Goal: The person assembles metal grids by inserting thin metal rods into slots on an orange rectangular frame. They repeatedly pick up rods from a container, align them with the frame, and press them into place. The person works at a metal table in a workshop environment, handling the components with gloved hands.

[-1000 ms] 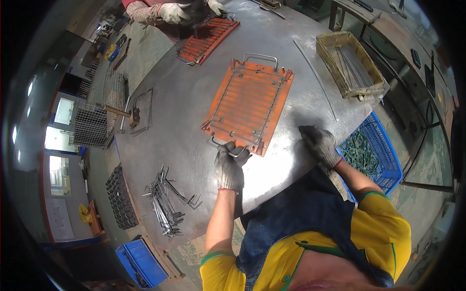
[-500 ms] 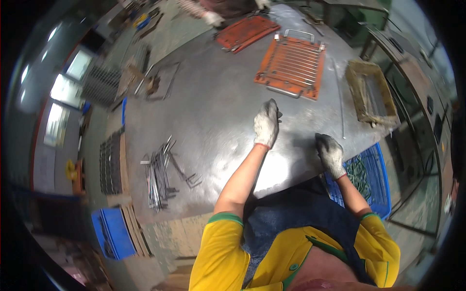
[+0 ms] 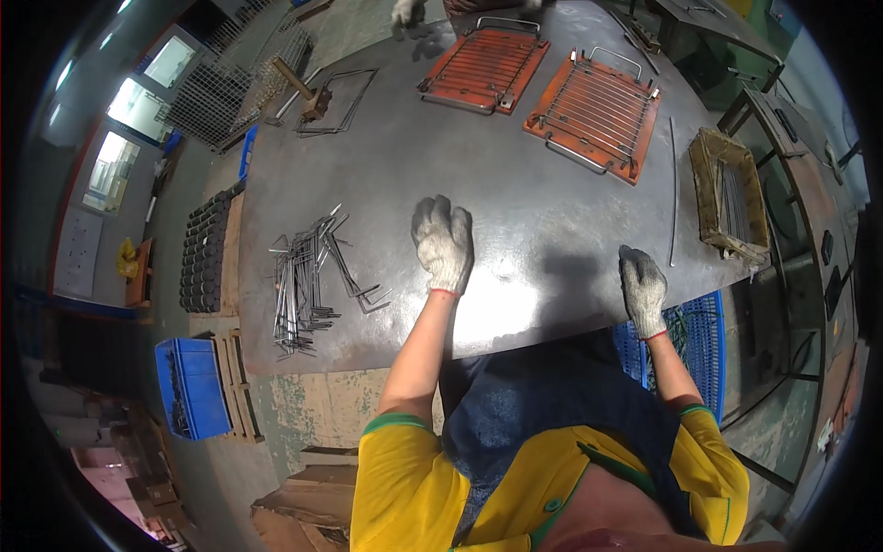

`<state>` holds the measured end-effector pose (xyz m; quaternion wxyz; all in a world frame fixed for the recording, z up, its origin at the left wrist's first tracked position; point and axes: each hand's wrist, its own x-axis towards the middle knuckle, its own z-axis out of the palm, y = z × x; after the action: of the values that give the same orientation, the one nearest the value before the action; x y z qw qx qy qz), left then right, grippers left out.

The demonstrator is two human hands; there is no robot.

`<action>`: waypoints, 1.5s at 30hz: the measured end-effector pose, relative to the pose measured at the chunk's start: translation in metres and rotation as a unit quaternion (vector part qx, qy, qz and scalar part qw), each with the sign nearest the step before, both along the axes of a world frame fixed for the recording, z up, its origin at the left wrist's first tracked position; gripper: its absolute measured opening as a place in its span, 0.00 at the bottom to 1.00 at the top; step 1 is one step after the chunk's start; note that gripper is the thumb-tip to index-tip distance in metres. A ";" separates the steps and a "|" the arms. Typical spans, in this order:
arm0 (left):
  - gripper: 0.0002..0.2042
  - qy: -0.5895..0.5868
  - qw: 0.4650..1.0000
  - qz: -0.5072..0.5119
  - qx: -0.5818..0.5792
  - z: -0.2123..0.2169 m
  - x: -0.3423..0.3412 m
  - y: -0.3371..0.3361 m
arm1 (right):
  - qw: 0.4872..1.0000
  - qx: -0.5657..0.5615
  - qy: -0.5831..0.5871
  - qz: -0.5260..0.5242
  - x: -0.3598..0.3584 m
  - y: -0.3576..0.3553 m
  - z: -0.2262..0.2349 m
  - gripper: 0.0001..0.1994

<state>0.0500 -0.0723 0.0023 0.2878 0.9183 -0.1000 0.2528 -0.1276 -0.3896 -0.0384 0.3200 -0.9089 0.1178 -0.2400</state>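
My left hand (image 3: 443, 244), in a white glove with dark fingers, is over the metal tabletop (image 3: 368, 184) with fingers apart and nothing in it. Near the front right edge of the table, my right hand (image 3: 644, 285) rests with its fingers stretched out, holding nothing. Beyond my hands lies an orange jig plate (image 3: 635, 164) carrying a wire rack (image 3: 593, 110) of parallel rods with looped handles. A second orange jig plate (image 3: 432, 94), also with a rack on it, sits farther left. Several bent metal rods (image 3: 308, 285) are heaped left of my left hand.
At the right stands a worn yellow box (image 3: 704, 189) of rods, with one long rod (image 3: 672, 193) beside it. A hammer (image 3: 308, 97) and a wire frame (image 3: 354, 106) lie far left. Below the right edge is a blue basket (image 3: 708, 340). Across the table, another person's gloved hand (image 3: 407, 13) shows.
My left hand has moved left and spread its fingers; my right hand stays by the edge. The farther orange plate now lies straighter with a rack visible, and the other person's hands have drawn back.
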 end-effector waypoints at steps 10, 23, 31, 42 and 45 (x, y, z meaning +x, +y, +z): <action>0.30 0.106 0.976 0.142 0.130 -0.013 0.108 -0.040 | 0.999 0.021 0.020 -0.019 0.002 0.003 0.002 0.12; 0.33 0.086 0.962 0.260 -0.010 -0.054 0.206 -0.066 | 0.997 -0.056 0.023 0.039 0.001 -0.009 0.001 0.13; 0.10 0.185 0.972 0.004 0.142 -0.018 0.136 -0.014 | 0.974 0.194 0.110 0.051 0.010 -0.045 0.031 0.18; 0.22 0.309 0.880 0.024 -0.360 -0.020 -0.030 0.043 | 0.912 -0.166 0.266 -0.264 0.082 -0.252 0.073 0.23; 0.29 0.372 0.908 0.142 -0.133 -0.002 -0.050 0.058 | 0.888 -0.229 0.304 -0.257 0.097 -0.272 0.038 0.21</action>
<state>0.0000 -0.0141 -0.0002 0.3849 0.9034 0.1799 -0.0578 -0.0301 -0.6616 -0.0002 -0.0219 -0.9234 0.3805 -0.0458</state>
